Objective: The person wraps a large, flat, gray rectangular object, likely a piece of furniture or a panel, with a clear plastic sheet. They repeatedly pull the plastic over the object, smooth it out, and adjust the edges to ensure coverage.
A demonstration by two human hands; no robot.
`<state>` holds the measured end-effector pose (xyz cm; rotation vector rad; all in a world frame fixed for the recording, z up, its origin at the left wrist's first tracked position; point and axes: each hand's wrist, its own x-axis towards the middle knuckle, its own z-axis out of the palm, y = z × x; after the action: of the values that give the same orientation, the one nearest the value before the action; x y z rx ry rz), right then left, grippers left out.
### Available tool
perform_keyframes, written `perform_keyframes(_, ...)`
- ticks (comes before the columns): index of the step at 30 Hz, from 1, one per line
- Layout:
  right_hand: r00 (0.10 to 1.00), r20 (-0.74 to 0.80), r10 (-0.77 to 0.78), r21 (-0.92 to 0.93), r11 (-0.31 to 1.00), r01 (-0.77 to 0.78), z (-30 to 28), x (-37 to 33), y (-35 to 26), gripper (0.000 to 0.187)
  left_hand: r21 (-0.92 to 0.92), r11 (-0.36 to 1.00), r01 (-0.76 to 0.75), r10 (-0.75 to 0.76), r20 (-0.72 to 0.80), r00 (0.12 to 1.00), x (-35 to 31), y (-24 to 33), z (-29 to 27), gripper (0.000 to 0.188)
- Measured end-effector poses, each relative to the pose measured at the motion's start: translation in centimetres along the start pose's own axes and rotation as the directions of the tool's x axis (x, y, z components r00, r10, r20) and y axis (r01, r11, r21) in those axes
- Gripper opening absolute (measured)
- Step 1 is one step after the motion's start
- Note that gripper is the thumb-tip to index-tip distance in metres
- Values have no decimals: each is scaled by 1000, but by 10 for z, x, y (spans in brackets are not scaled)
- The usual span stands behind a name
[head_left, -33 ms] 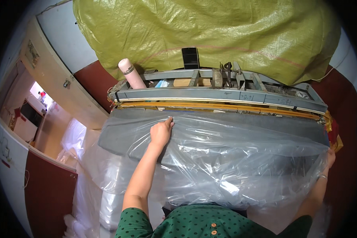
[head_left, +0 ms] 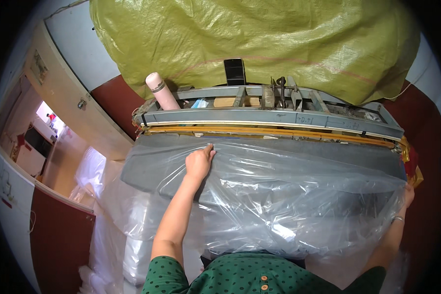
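Observation:
A sheet of clear plastic film (head_left: 279, 206) lies wrinkled over a grey padded surface (head_left: 147, 161) and hangs over its near edge. My left hand (head_left: 199, 162) is closed, fingers pinched on the film's far edge left of centre. Folds fan out from that pinch. At the far right, my right hand (head_left: 409, 194) holds the film's side edge, with its fingers partly hidden by the film. The film is drawn out between both hands.
Behind the surface runs a grey metal frame (head_left: 220, 116) with orange strips (head_left: 259, 131) along it. A pink bottle (head_left: 162, 92), a black phone (head_left: 234, 72) and a metal clamp (head_left: 281, 91) stand there. Yellow-green woven sheeting (head_left: 259, 34) hangs behind. More film (head_left: 105, 235) trails left beside an open door (head_left: 73, 93).

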<state>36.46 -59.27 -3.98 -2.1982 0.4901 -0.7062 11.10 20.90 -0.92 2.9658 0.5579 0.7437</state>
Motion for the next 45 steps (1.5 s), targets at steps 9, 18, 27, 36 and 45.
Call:
perform_keyframes(9,982,-81,-171,106,978,179,-41,20,44,30,-285,904,318,-323,30,946,23,3,5,21)
perform_keyframes(18,980,-96,-175,101,978,185,-93,16,59,28,-358,906,224,-258,-48,965,24,-2,17,17)
perform_keyframes(27,982,-136,-130,231,960,159,-103,-12,52,28,-154,981,119,-140,-132,981,30,7,19,16)
perform_keyframes(36,975,-167,-147,255,949,187,-113,-8,45,28,-282,959,36,-106,-236,966,25,3,16,11)
perform_keyframes(45,958,-283,-49,409,897,166,-57,-16,-148,28,-969,-247,20,-525,151,838,96,-104,-127,7)
